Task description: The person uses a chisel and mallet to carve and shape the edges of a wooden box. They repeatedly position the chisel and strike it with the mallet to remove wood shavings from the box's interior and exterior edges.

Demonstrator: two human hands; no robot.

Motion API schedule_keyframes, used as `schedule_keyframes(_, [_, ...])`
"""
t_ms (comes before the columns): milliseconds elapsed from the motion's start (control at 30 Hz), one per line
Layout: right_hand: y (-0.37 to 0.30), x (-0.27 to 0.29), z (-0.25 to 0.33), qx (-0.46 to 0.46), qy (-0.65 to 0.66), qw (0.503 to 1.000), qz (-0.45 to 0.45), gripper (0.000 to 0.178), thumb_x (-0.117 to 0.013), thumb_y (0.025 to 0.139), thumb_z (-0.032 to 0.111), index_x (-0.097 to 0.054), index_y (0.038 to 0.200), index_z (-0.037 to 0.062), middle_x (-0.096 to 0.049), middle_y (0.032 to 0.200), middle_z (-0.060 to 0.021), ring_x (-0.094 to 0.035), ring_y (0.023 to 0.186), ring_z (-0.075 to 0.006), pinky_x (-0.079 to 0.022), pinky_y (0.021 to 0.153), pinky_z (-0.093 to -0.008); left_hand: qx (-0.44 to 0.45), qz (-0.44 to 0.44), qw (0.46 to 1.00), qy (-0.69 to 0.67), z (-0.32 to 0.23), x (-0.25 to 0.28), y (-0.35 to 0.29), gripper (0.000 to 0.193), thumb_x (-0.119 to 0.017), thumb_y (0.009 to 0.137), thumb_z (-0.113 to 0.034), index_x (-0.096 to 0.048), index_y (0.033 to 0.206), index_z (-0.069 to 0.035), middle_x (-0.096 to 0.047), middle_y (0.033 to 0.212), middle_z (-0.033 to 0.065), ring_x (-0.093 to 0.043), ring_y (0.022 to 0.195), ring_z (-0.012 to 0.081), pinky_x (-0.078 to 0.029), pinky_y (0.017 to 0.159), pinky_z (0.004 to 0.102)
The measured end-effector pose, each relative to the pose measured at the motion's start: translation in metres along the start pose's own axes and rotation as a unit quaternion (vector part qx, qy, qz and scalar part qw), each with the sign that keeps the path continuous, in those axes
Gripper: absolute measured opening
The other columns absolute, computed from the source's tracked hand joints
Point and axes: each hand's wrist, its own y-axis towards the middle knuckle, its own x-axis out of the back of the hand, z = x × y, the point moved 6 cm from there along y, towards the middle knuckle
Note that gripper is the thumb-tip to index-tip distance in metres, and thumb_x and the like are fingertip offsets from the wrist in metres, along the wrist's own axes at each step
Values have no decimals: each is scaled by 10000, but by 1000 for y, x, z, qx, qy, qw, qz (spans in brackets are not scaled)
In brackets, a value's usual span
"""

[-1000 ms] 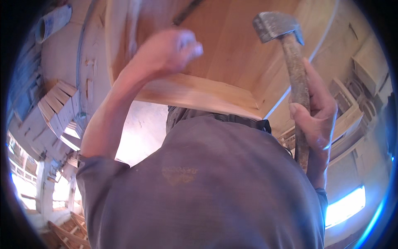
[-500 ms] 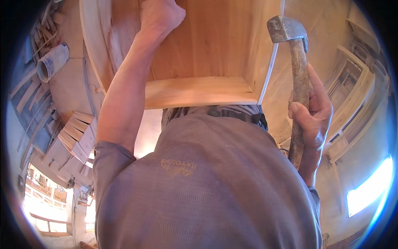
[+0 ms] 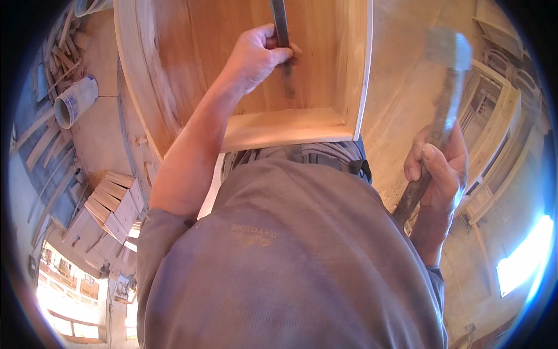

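In front of me is an open wooden box or cabinet carcass [image 3: 285,127] of pale, smooth boards, its near edge against my waist. Over its inside, my left hand [image 3: 253,61] is closed around a narrow dark metal bar [image 3: 279,20]. The bar runs from the picture's top edge down past my fingers; its lower end is blurred, and its exact kind cannot be told. Out to the right of the box, my right hand [image 3: 444,171] grips a hammer [image 3: 445,104] by its worn wooden handle. The hammer's head points up and is smeared by motion.
On the left floor lie a white bucket [image 3: 75,102] on its side, wood offcuts [image 3: 64,43] and a small slatted wooden box [image 3: 115,203]. Wooden frames [image 3: 491,122] lie at the right. Bright openings show at the lower left and lower right.
My left hand has come nearer and to the right, bringing the dark bar into view. The hammer has swung right and tilted. The box appears shifted slightly left.
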Motion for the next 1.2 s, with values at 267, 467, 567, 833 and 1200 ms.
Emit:
schedule_keyframes(267, [12,0,-10,-56,-23,998,19,598,-626,829,60,-472,1388,-87,-592,789,-48,-553,577,-97,-432,529,-230,38,3,996,81,14,-13,6,107,-685,967,-58,-685,1057,0,-742,958,69,-695,866,142,-556,773,308])
schedule_keyframes(467, [25,-1,1,-52,-76,995,46,622,-631,832,49,-464,1416,-89,-602,808,-44,-552,603,-87,-438,544,-229,52,2,996,67,17,-16,7,65,-681,977,-63,-700,1007,-9,-741,921,54,-682,847,127,-524,722,282])
schedule_keyframes(567, [29,-7,5,-37,-79,994,60,638,-641,835,48,-458,1429,-94,-603,811,-42,-553,608,-87,-439,549,-228,69,12,995,68,14,-17,7,62,-679,978,-55,-705,1010,-10,-740,923,64,-682,837,144,-539,747,303])
schedule_keyframes(833, [37,-26,14,-24,-133,988,68,750,-667,854,158,-382,1494,-110,-552,782,-37,-519,592,-81,-402,539,-214,58,19,997,54,31,-13,11,72,-666,974,-12,-705,1033,4,-740,959,68,-678,891,149,-541,810,309])
schedule_keyframes(1200, [60,-48,51,-20,-216,972,88,749,-650,807,67,-426,1509,-64,-581,862,-39,-523,655,-79,-411,589,-210,57,17,997,49,30,-20,10,97,-676,935,-30,-702,1019,9,-720,848,66,-672,785,134,-538,742,319])
